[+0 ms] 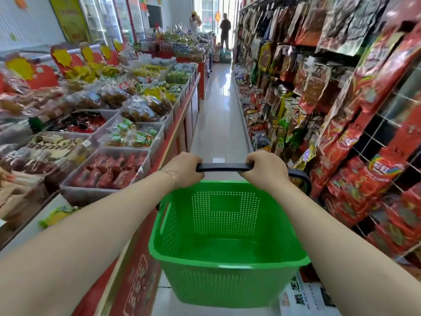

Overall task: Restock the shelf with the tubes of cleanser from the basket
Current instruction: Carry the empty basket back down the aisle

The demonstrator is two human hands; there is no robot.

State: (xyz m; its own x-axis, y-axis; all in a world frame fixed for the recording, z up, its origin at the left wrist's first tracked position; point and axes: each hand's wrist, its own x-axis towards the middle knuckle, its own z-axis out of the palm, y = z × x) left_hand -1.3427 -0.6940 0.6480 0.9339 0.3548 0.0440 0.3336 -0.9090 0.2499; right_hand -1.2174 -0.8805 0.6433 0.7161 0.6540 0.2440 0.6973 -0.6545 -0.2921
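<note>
Green basket [227, 263], near centre: your left hand [185, 169] and right hand [265, 171] grip its black handle [224, 167], fingers curled round

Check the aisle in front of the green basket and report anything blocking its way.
Nothing blocks it nearby: the floor ahead of the basket is bare between the snack bins and the hanging packets. Only at the far end does a person stand in the aisle. The left hand and right hand grip its handle.

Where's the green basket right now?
Head view, lower centre: green basket in the aisle between snack bins and hanging packets; left hand and right hand grip its black handle.
</note>
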